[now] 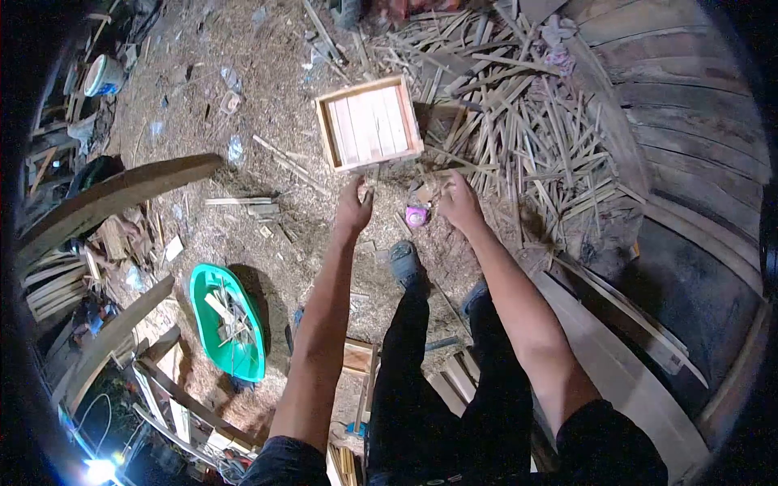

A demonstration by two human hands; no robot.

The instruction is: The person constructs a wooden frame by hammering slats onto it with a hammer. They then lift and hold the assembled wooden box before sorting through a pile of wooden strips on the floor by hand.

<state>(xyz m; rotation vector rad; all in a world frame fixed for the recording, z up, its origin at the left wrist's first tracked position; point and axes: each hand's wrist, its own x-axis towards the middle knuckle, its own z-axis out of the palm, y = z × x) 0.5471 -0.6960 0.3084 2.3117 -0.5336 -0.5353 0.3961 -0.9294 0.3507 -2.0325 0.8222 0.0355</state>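
Note:
A shallow wooden box (370,124) with a slatted inside lies on the littered ground in front of me. My left hand (354,207) is just below its lower left corner, fingers apart and nothing in them. Out past the box's lower right corner is my right hand (460,202), its fingers partly curled; whether it holds anything is too small to tell. Between the hands, nearer the right one, a pink tape measure (416,215) rests on the ground.
A green tub (228,322) with wood scraps stands at the lower left. Loose sticks (519,121) pile up at the upper right. Long boards (616,364) lie at the right. A white bucket (104,76) is at the upper left. My shoe (403,261) is below the tape measure.

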